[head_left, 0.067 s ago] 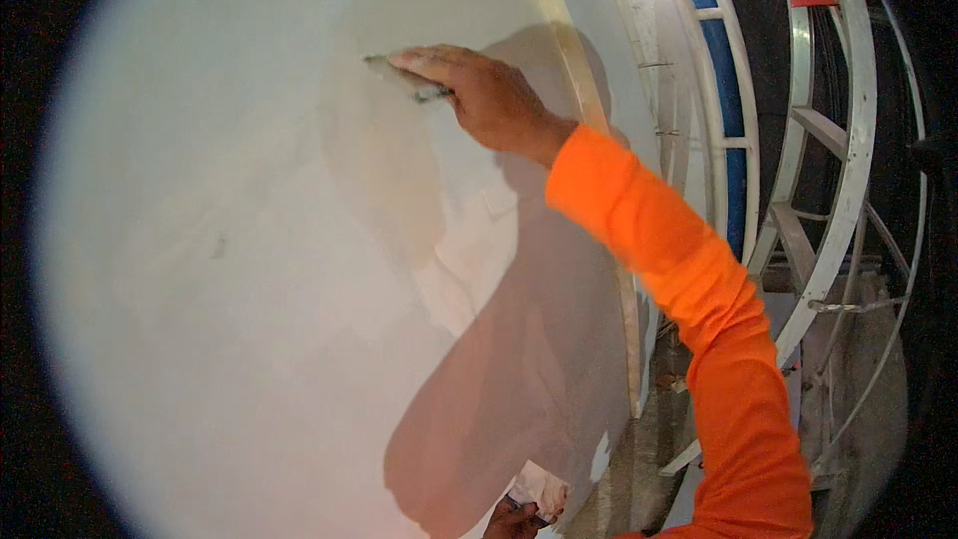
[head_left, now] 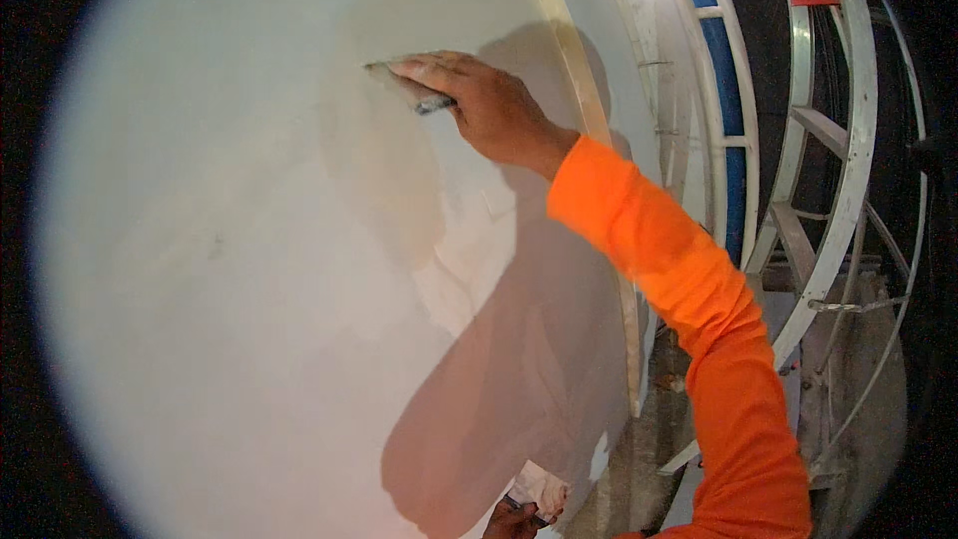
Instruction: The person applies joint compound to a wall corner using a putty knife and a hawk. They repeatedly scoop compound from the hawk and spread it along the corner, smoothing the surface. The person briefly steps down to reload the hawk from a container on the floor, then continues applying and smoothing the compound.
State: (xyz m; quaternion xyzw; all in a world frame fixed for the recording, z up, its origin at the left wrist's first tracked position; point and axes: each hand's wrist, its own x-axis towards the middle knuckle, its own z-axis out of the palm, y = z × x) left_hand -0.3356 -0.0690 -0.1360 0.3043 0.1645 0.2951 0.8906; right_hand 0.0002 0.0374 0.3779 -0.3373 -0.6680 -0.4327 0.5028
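Observation:
Across a large pale wall (head_left: 200, 319) my right hand (head_left: 499, 105) presses a putty knife (head_left: 399, 85), its fingers closed over the blade, which lies almost flat on the surface. A short dark handle end sticks out below the fingers. Around the blade, the wall carries a faint beige smear of filler (head_left: 399, 180). At the lower edge, my left hand (head_left: 511, 521), partly out of the picture, grips a second putty knife (head_left: 540, 487) whose squarish blade is coated with pale filler. My arm's shadow covers much of the wall between the two hands.
A tan vertical strip (head_left: 564, 35) runs along the wall's right edge. Further right stand a white-and-blue ladder (head_left: 733, 90) and an aluminium stepladder (head_left: 843, 130). A dusty floor (head_left: 639, 479) shows at the lower right.
My right hand and its putty knife have slid slightly down the wall. The left hand looks unmoved.

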